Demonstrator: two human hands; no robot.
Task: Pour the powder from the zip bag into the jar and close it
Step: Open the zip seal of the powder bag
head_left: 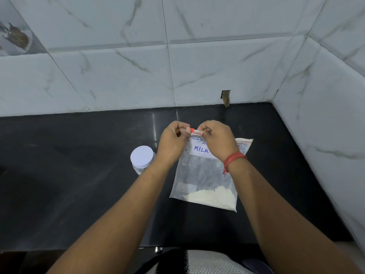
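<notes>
A clear zip bag (203,175) with a white label reading "MILK" lies on the black counter (79,184), with white powder (213,196) gathered at its near end. My left hand (173,143) and my right hand (217,141) both pinch the bag's top edge, where the red and white zip strip shows between the fingers. My right wrist wears a red thread band. A small clear jar (142,159) with a white lid on it stands just left of the bag, beside my left wrist.
A marble-tiled wall (177,66) runs along the back of the counter and another rises on the right (325,135), forming a corner. A small dark hole (225,97) sits in the back wall at counter level.
</notes>
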